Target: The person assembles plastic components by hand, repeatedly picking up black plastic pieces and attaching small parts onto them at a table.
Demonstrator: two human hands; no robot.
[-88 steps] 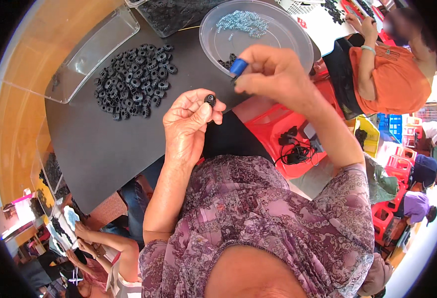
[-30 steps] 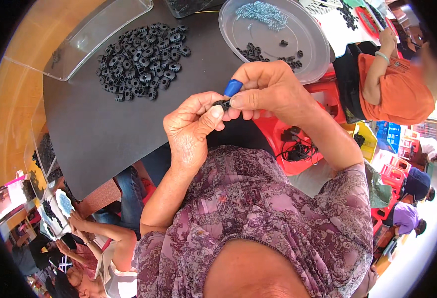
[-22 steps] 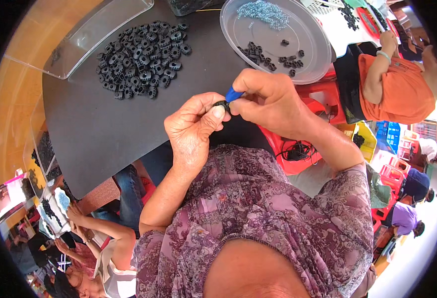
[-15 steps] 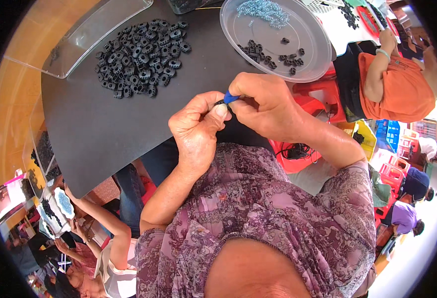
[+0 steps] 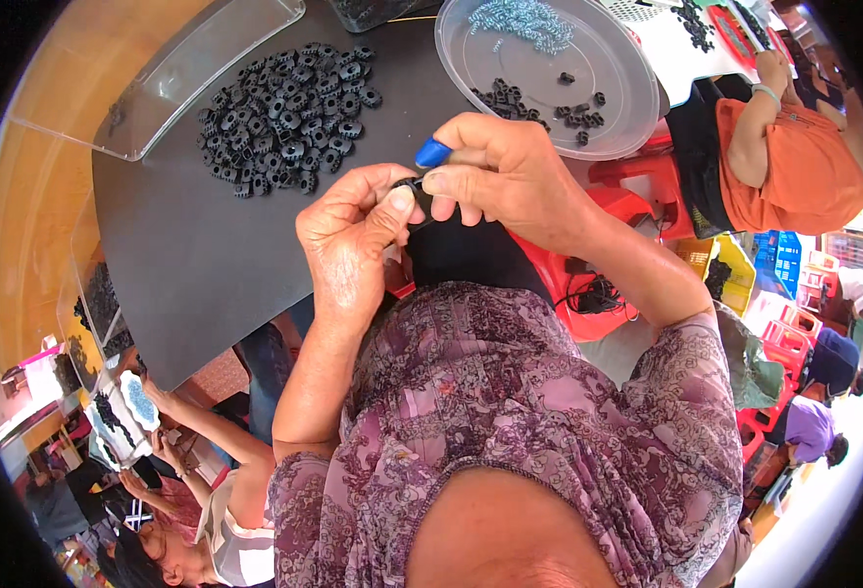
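Note:
Between thumb and fingers my left hand [image 5: 348, 235] pinches a small black plastic part [image 5: 411, 184], mostly covered by the fingertips. My right hand [image 5: 510, 176] meets it there, thumb and fingers closed at the part's right end. A blue finger cot [image 5: 432, 153] covers my right index fingertip, which is lifted off the part. Beyond my hands, a heap of black oval plastic pieces [image 5: 289, 118] lies on the dark table [image 5: 196, 255]. At the far right of the table stands a round clear tub [image 5: 637, 98] with pale blue springs [image 5: 521, 24] and small black pieces [image 5: 578, 116].
A clear plastic tray [image 5: 147, 142] lies at the table's far left edge. Red stools [image 5: 588, 304] and a yellow crate [image 5: 735, 274] stand to my right. A person in orange [image 5: 794, 167] sits at the right, another person [image 5: 225, 519] at the lower left.
Both hands have shifted slightly left. My right index finger, pressed to the part before, is raised now, and my right thumb has come onto the part's end.

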